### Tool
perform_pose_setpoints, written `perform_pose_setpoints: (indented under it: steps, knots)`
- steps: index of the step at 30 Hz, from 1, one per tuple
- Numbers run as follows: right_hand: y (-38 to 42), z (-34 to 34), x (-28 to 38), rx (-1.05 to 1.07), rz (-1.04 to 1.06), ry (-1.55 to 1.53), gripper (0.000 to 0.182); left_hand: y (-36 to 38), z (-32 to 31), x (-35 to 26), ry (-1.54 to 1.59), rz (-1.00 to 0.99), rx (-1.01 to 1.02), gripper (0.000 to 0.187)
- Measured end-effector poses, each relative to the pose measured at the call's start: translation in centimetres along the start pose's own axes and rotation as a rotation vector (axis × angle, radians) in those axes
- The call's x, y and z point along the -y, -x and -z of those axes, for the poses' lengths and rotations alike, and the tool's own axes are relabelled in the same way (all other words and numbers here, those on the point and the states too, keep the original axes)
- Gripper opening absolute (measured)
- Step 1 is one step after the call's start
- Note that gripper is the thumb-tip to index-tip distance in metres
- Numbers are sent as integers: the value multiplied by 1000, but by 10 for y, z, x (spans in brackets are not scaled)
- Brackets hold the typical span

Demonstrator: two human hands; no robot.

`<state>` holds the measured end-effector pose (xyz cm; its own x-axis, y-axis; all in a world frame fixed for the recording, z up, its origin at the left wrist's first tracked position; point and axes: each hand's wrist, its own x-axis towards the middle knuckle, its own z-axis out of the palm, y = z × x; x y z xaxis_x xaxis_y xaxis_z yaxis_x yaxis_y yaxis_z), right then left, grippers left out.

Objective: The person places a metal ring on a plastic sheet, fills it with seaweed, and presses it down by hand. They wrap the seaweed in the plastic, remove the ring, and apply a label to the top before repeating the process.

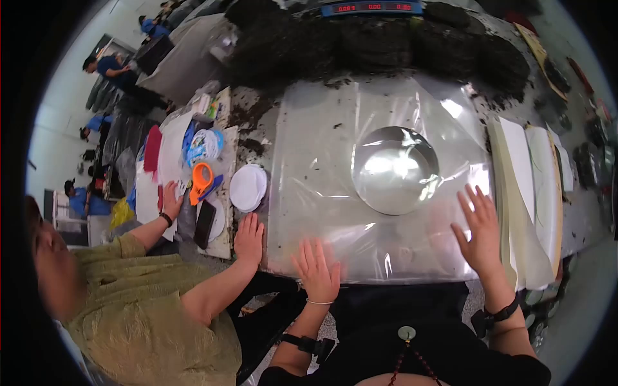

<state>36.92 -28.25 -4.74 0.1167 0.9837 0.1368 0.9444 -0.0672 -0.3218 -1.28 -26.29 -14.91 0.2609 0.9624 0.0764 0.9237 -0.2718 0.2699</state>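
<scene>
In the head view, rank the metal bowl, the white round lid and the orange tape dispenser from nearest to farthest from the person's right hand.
From the right hand, flat on the clear plastic sheet:
1. Metal bowl, just to its left, under the sheet.
2. White round lid, beyond the sheet's left edge.
3. Orange tape dispenser, farther left, near the co-worker's hand.

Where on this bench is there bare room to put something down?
Free: the plastic sheet between the metal bowl and the white discs, and the strip between left hand and right hand. Crowded: the dark leaf pile behind, paper stacks right, and the co-worker's clutter with the orange tool.
</scene>
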Motion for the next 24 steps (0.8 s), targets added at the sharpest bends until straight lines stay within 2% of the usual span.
perform_pose_setpoints:
  steps: [1, 3, 4, 5, 6, 7, 8, 10, 11, 12, 14, 15, 16, 17, 18, 19, 20, 21, 23, 24]
  knots:
    - [-21, 3, 4, -100, 44, -50, 58, -11, 6, 0, -6, 28, -41, 74]
    - [-43, -25, -15, -31, -27, -98, 52, -54, 25, 5, 174, 148, -292, 62]
    - [-40, -34, -40, 15, -6, -113, 46, -87, 37, 12, 96, 152, -432, 54]
    - [-34, -38, -57, 51, 12, -117, 40, -119, 44, 29, 60, 176, -478, 51]
    - [-36, -31, -55, -97, -73, -217, 34, -151, 47, 47, 35, 197, -530, 49]
    - [-42, -16, -56, -235, -167, -308, 28, -183, 46, 68, -63, 284, -535, 42]
    - [-53, 2, -57, -287, -132, -304, 28, -201, 37, 88, -150, 361, -519, 36]
    - [-78, 34, -60, -373, -86, -218, 28, -213, 7, 151, -15, 427, -226, 25]
    - [-97, 45, -66, -388, -36, -195, 25, -213, -1, 160, -121, 416, -269, 18]
    - [-121, 57, -71, -373, -1, -194, 20, -215, 8, 161, -83, 364, -293, 17]
    - [-171, 72, -91, -311, -71, -228, 13, -214, -17, 198, 55, 304, -511, 10]
    - [-205, 73, -102, -301, -23, -171, 12, -214, -6, 198, 43, 318, -474, 11]
    - [-244, 68, -122, -289, 36, -161, 14, -213, -10, 213, 225, 522, -418, 15]
    - [-285, 56, -141, -297, 117, -214, 15, -212, -9, 217, 520, 639, -431, 20]
    - [-321, 39, -152, -279, 10, -306, 18, -214, -1, 212, 567, 701, -436, 18]
    - [-358, 26, -165, -288, 98, -127, 34, -213, 3, 209, 600, 773, -449, 18]
    - [-386, 6, -180, -333, 186, 25, 63, -211, 8, 210, 652, 824, -403, 15]
    - [-409, -10, -192, -307, 186, 193, 92, -210, 13, 213, 702, 874, -369, 13]
    - [-429, -39, -227, 31, 90, 119, 106, -208, 21, 216, 896, 943, -360, 9]
    - [-435, -36, -229, 59, 109, 132, 106, -206, 28, 217, 1035, 958, -376, 12]
